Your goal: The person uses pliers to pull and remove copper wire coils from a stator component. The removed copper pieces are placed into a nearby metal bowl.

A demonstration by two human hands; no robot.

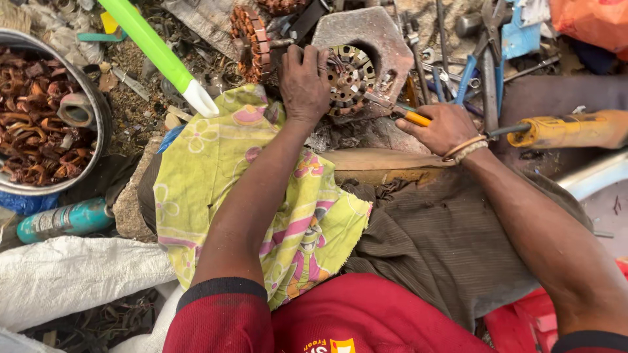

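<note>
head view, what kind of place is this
Likely a scrap or motor-salvage workbench. The left hand steadies a motor stator, the right hand works a yellow-handled screwdriver into it, and a metal bowl holds stripped copper wire.

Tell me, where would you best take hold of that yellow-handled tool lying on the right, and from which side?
Grip the yellow handle, its thick, rounded part, coming down from above. It lies flat, pointing left, with its thin metal shaft running toward the right hand, so the shaft is too slim and too close to the wrist for a sure hold. That hand is already closed on a smaller orange-handled tool.
</note>
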